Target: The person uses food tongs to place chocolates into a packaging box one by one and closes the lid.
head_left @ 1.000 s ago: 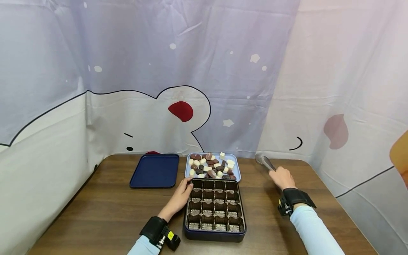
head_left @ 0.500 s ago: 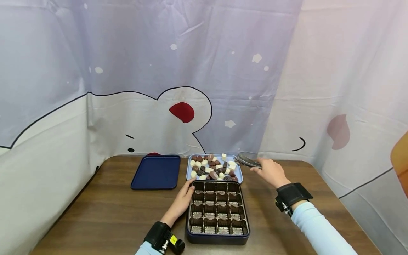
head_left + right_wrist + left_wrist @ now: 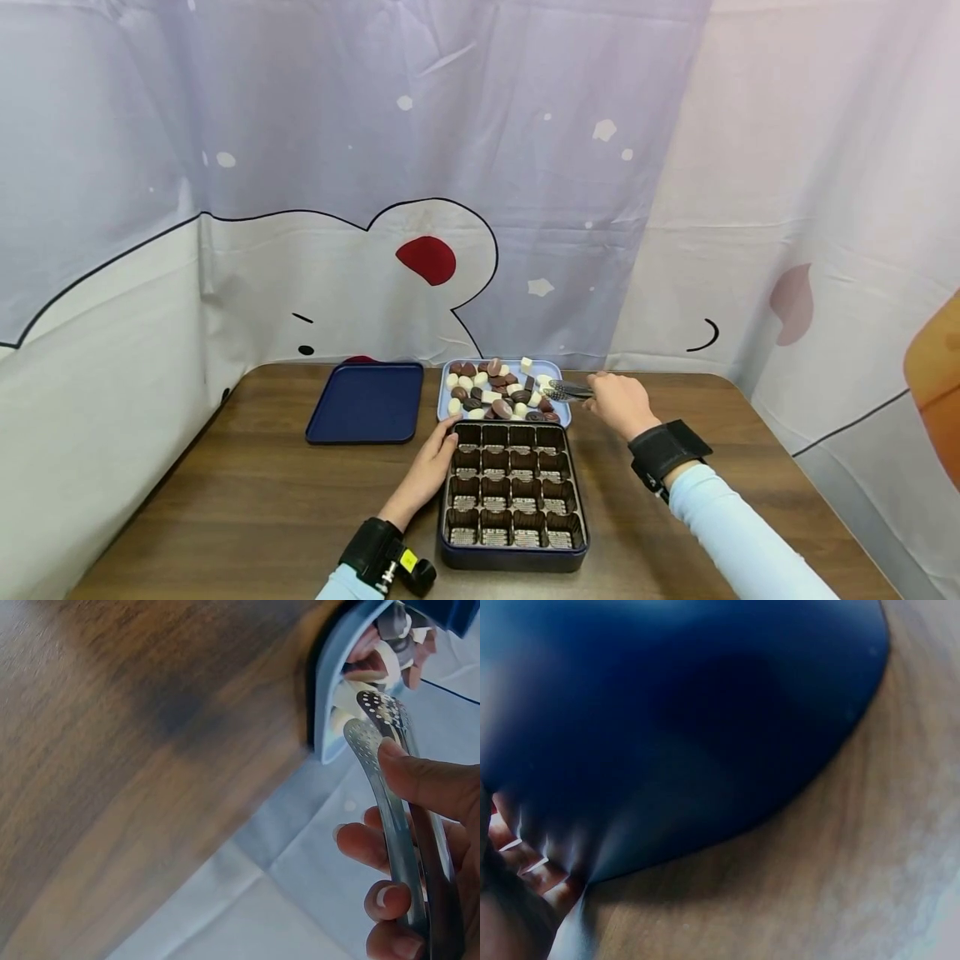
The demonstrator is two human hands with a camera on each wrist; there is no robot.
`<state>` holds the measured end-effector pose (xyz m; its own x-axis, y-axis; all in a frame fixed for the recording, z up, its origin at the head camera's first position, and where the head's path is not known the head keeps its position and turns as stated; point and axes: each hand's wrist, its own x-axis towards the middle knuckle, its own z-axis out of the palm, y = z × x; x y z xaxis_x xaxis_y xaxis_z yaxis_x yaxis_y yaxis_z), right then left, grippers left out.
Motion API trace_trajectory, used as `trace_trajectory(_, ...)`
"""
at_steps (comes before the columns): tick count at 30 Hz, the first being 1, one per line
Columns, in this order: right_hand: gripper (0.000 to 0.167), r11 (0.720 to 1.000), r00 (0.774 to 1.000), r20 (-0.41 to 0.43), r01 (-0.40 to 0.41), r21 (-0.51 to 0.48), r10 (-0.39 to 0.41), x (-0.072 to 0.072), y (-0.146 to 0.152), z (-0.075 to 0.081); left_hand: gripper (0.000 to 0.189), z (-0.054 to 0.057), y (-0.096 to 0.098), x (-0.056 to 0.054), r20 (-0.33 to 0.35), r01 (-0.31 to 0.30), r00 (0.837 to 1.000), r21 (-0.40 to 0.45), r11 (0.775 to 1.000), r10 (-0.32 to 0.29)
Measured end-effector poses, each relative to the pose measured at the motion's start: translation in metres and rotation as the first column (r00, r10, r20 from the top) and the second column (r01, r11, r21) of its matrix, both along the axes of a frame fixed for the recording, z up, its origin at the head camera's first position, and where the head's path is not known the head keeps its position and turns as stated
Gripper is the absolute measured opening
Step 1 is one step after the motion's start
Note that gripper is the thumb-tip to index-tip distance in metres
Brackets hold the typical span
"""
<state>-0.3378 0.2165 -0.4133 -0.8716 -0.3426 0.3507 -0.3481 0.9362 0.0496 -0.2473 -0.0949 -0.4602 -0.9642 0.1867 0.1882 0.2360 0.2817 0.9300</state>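
Note:
My right hand (image 3: 621,403) grips a pair of metal tongs (image 3: 385,799), thumb on one arm and fingers curled round the other. The perforated tips are slightly apart, over the right side of a light blue tray (image 3: 441,408) of chocolates (image 3: 491,397). In the right wrist view the tips overlap pale chocolates near the tray's corner. My left hand (image 3: 427,467) rests against the far left corner of a dark blue box (image 3: 513,558), its fingers along the wall. Brown divided compartments (image 3: 495,492) fill the box, with nothing in them.
A dark blue lid-like tray (image 3: 365,404) lies flat at the back left of the wooden table (image 3: 262,508). The chocolate tray stands directly behind the box. A printed curtain (image 3: 540,183) hangs along the table's back edge.
My right hand has carried the tongs leftward from the table's back right to the chocolate tray, turning their tips to the left. The left hand stays at the box corner.

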Motion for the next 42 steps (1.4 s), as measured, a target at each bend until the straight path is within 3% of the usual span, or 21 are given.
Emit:
trace_trajectory(8, 0.024, 1.0, 1.0, 0.021, 0.006, 0.022, -0.006, -0.004, -0.003, -0.013, 0.04, -0.006, 0.0, -0.003, 0.002, 0.004, 1.0, -0.015, 1.0, -0.004)
trace_trajectory(12, 0.025, 1.0, 1.0, 0.002, 0.003, 0.001, -0.003, -0.003, -0.001, -0.012, 0.041, -0.021, -0.002, -0.013, -0.006, -0.008, 1.0, -0.006, 1.0, 0.008)
trace_trajectory(17, 0.029, 0.999, 0.999, -0.046, -0.009, -0.032, 0.007, 0.002, 0.005, -0.004, 0.042, -0.037, -0.004, -0.021, -0.018, -0.016, 1.0, -0.029, 0.999, 0.015)
trace_trajectory(24, 0.031, 0.994, 0.99, -0.1, -0.104, -0.042, 0.099, 0.025, -0.003, 0.023, 0.043, -0.038, -0.005, -0.021, 0.002, -0.009, 1.0, -0.014, 1.0, 0.009)
trace_trajectory(33, 0.037, 0.966, 0.945, -0.202, -0.253, 0.046, 0.257, 0.049, -0.037, 0.05, 0.043, -0.038, -0.006, -0.021, 0.019, -0.018, 1.0, -0.022, 1.0, 0.019)
trace_trajectory(37, 0.035, 0.947, 0.919, -0.227, -0.303, 0.11, 0.321, 0.054, -0.054, 0.049, 0.043, -0.037, -0.005, -0.021, 0.012, -0.02, 1.0, -0.025, 0.999, 0.021)
trace_trajectory(40, 0.032, 0.926, 0.9, -0.225, -0.345, 0.153, 0.373, 0.057, -0.067, 0.045, 0.042, -0.028, -0.003, -0.016, 0.031, -0.017, 0.999, -0.015, 1.0, 0.018)
trace_trajectory(42, 0.03, 0.909, 0.887, -0.216, -0.373, 0.186, 0.408, 0.059, -0.074, 0.04, 0.043, -0.028, -0.003, -0.015, 0.03, -0.016, 0.999, -0.017, 1.0, 0.016)
